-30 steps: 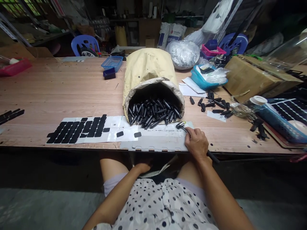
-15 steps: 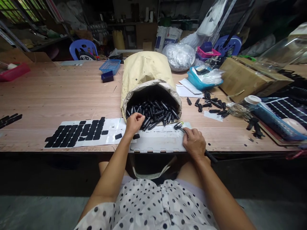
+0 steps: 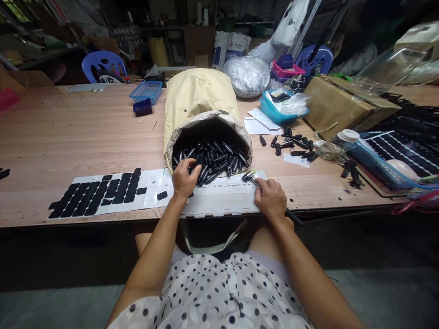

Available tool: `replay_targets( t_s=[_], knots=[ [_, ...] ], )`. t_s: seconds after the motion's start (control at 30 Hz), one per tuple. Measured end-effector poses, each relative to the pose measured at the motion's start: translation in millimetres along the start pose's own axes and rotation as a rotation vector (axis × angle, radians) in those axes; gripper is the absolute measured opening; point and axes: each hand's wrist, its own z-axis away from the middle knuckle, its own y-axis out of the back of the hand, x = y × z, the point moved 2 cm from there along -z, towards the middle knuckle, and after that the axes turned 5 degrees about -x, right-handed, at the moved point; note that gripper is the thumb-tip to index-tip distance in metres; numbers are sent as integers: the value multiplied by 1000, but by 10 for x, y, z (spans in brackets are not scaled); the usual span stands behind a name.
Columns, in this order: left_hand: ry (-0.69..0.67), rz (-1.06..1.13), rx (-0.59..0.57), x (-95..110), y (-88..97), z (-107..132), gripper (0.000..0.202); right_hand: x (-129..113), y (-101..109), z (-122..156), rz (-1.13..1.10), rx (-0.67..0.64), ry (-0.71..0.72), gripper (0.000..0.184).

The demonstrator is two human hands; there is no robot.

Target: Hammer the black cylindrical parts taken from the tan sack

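Note:
My left hand (image 3: 185, 179) is at the front lip of a yellow sack, its thumb and fingers curved and apart, with nothing visible between them. Heaped in the mouth of the sack (image 3: 202, 89) are many glossy black tapered pieces (image 3: 217, 157), some spilling onto the table. My right hand (image 3: 271, 198) is closed round a small hammer (image 3: 249, 176). The metal head points toward the sack, just above a white board (image 3: 219, 205), and the black handle comes out behind the wrist. Left of my left hand, black rounded patches (image 3: 91, 196) lie in rows on a white sheet.
More black pieces (image 3: 298, 146) lie loose at the right, near a cardboard box (image 3: 343, 105) and a turquoise basket (image 3: 276, 114). Behind stand a blue basket (image 3: 147, 92) and a dark blue tray (image 3: 142, 108). The wooden table's edge runs just before my lap.
My left hand's fingers have gone from a pinch to spread apart at the sack's mouth. The right hand still grips the hammer. The whole view has shifted a little to the right.

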Motion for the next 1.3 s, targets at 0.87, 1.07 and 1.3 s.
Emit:
replay_targets(
  t_s=[0.87, 1.07, 1.3],
  knots=[
    [-100, 4, -492, 294, -502, 428, 13, -123, 179, 63, -588, -41, -16, 32],
    [-87, 14, -509, 292, -495, 429, 13, -476, 325, 234, -744, -160, 65, 34],
    [-79, 15, -510, 304, -506, 441, 12, -575, 370, 306, -687, -162, 48, 36]
  ],
)
